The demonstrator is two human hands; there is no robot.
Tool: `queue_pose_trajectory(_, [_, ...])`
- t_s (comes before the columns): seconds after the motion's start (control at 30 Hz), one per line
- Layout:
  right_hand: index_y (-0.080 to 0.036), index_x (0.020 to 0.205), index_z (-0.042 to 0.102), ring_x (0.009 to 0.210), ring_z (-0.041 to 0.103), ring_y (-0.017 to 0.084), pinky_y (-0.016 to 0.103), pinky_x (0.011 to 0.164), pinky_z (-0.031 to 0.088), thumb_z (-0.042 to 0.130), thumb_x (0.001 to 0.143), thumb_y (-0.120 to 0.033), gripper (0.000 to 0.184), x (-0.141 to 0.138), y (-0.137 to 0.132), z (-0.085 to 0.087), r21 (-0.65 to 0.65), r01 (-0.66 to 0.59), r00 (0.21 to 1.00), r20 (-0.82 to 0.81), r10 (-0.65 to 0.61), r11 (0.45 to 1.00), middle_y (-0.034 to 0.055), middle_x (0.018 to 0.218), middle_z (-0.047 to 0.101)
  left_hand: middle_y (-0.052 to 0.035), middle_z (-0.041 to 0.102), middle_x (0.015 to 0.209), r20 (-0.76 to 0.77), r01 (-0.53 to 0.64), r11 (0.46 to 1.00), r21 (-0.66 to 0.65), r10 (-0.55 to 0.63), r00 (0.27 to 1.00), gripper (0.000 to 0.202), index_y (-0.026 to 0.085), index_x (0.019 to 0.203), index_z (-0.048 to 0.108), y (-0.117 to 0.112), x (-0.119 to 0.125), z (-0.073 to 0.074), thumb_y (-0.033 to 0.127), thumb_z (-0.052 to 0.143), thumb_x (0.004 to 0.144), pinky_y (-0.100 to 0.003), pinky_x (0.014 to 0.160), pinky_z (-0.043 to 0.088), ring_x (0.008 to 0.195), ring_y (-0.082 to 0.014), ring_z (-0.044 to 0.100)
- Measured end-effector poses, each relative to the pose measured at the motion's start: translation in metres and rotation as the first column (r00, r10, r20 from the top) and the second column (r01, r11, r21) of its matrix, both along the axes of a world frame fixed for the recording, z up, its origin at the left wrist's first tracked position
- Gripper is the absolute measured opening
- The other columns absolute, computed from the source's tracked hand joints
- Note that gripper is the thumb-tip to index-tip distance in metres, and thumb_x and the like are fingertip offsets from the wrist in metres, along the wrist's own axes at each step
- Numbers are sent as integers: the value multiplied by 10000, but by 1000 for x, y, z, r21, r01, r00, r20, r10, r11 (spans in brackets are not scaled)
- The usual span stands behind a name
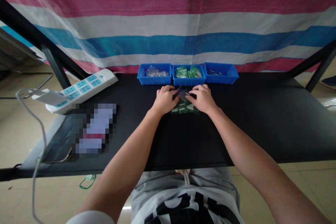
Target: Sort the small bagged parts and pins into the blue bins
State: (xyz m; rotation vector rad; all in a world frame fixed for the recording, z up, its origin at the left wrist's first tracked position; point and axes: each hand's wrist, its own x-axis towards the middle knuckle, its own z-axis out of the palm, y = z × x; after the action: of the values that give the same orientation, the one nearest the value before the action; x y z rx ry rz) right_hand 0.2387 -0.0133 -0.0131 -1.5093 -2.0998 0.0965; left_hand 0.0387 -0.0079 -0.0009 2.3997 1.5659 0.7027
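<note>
My left hand (165, 100) and my right hand (202, 98) face each other over the black table, fingers bent inward. Between them is a small clear plastic bag (183, 93), its sides pinched by my fingertips. Thin pale slivers show near the fingers of both hands; what they are is too small to tell. Just below the bag lie several green-tinted packets (183, 108) with small pale parts inside, partly covered by my hands. Behind my hands stand a blue bin (154, 80) of clear bags, a middle blue bin (188, 81) of green packets, and a right blue bin (223, 80) with thin metal pieces.
A white power strip (84, 91) with a plugged-in charger (49, 97) and grey cable lies at the left. Nearer me is a pixelated phone-like object (97, 129). Black frame bars (56, 64) rise at both sides, before a striped sheet (168, 45).
</note>
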Motion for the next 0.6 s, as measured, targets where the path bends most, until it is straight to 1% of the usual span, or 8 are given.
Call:
queue_pose_trajectory(0.13, [-205,867,764,973,534,288,464,885,446,704,806,-281,114,0,1,0,41,-51,996,-74,54,998,107,979,667,-123,610,1241,4,36,999,-18,-36,999,290,236,1090,732,2,-2,-4,335,579,865,-529,986,403,1180,-325,527])
queue_pose_trajectory(0.2, [-201,823,752,936,563,267,438,876,458,701,791,-225,64,-1,0,2,65,-82,990,-110,89,995,89,938,681,-111,640,1207,17,59,998,-27,-59,998,282,243,1078,733,2,-3,-3,335,569,868,-517,984,394,1151,-312,553])
queue_pose_trajectory(0.27, [-194,776,731,893,595,245,408,861,467,683,785,-182,51,-1,0,7,69,-109,979,-164,120,992,73,889,695,-101,679,1154,30,77,996,-36,-76,997,306,241,1118,712,1,-4,-1,314,559,864,-509,980,387,1117,-303,579])
queue_pose_trajectory(0.37, [-182,744,694,764,626,207,361,762,489,641,799,-191,77,1,-1,13,21,-105,934,-340,106,994,56,793,702,-101,706,1120,50,76,996,-53,-73,996,387,215,1211,655,1,-4,2,246,530,846,-502,977,385,1103,-303,598])
queue_pose_trajectory(0.43, [-173,754,674,672,621,181,327,673,491,640,799,-245,92,3,-1,15,-42,-110,854,-515,73,993,43,739,693,-99,715,1098,76,86,994,-72,-81,994,409,194,1222,644,1,-5,3,214,517,833,-479,973,399,1087,-290,613])
queue_pose_trajectory(0.5, [-166,761,655,574,592,148,291,582,473,668,779,-312,148,4,-1,17,-107,-148,740,-671,38,983,23,679,670,-94,720,1072,113,104,992,-73,-96,989,400,176,1202,653,1,-5,4,202,517,826,-443,964,421,1060,-270,628])
queue_pose_trajectory(0.6, [-168,763,633,465,532,115,242,452,400,719,735,-389,239,5,-2,18,-178,-230,586,-810,-10,957,-11,568,611,-100,712,1087,176,81,997,0,-79,981,348,162,1145,676,2,-5,5,221,510,845,-414,964,438,1051,-253,633])
